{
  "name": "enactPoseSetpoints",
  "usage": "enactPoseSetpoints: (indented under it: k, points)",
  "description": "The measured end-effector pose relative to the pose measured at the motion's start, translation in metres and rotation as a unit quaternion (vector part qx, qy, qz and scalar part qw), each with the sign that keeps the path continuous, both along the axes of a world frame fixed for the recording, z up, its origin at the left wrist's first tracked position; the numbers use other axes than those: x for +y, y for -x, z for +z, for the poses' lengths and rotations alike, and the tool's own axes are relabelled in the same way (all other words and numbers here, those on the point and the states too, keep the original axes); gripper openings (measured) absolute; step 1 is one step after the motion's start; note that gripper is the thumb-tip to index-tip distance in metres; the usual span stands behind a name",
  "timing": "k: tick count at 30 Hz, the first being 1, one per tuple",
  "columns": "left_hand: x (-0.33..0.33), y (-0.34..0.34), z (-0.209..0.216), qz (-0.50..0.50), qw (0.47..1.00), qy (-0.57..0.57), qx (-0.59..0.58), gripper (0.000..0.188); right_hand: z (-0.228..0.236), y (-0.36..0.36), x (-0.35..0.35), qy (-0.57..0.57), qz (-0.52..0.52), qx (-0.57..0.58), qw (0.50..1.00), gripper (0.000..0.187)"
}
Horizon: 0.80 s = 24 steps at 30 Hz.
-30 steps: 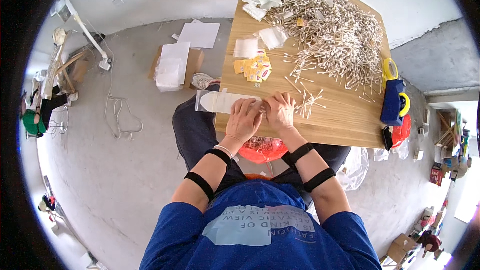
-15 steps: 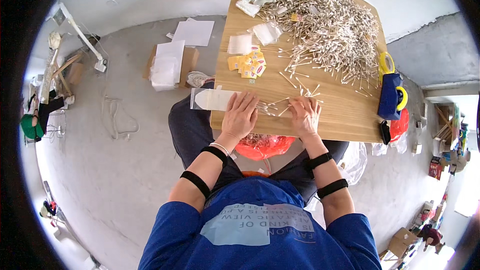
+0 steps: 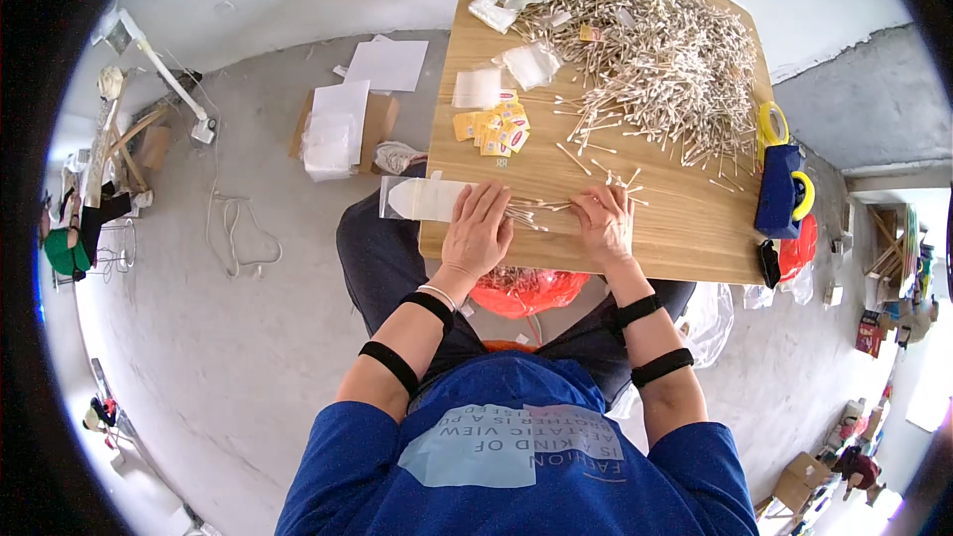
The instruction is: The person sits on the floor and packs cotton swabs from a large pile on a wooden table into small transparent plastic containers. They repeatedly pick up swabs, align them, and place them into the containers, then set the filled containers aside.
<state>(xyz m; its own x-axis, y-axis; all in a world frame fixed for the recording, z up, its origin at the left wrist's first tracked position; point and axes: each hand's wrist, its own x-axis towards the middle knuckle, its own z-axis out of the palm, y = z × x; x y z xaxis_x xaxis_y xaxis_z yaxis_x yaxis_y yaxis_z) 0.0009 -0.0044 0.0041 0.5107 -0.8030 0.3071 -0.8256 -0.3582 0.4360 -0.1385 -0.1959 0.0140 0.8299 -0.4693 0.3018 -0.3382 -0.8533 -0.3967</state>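
My left hand (image 3: 478, 228) lies over a clear plastic bag (image 3: 385, 199) with a white card (image 3: 427, 201) inside, at the table's near edge. Its fingers press down on the bag's right end, and its thumb is beside a small bunch of cotton swabs (image 3: 526, 214) that sticks out to the right. What the palm covers is hidden. A short way to the right, my right hand (image 3: 606, 223) has its fingers bent and closed on a cotton swab (image 3: 556, 204) pointing toward the bunch. Several loose swabs (image 3: 631, 184) lie just beyond its fingertips.
A large heap of cotton swabs (image 3: 655, 60) covers the table's far right. Yellow labels (image 3: 496, 126) and clear bags (image 3: 476, 88) lie at the left. A blue tape dispenser (image 3: 777, 194) stands at the right edge. Below the near edge hangs a red bag (image 3: 526, 300) of swabs.
My right hand has moved slightly, its fingers drawing closer together. The swab at its fingertips now lies flatter, in line with the bunch. My left hand stays on the bag.
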Motion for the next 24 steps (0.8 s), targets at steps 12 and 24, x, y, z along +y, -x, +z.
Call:
enactPoseSetpoints:
  k: [12,24]
  points:
    - [0.001,0.000,0.000,-0.004,1.000,0.022,0.001,0.037,-0.012,-0.013,-0.008,0.013,-0.070,-0.016,0.997,0.012]
    - [0.000,0.000,0.007,-0.001,1.000,-0.012,-0.014,0.049,-0.005,-0.050,0.035,-0.028,-0.005,-0.030,0.999,0.027]
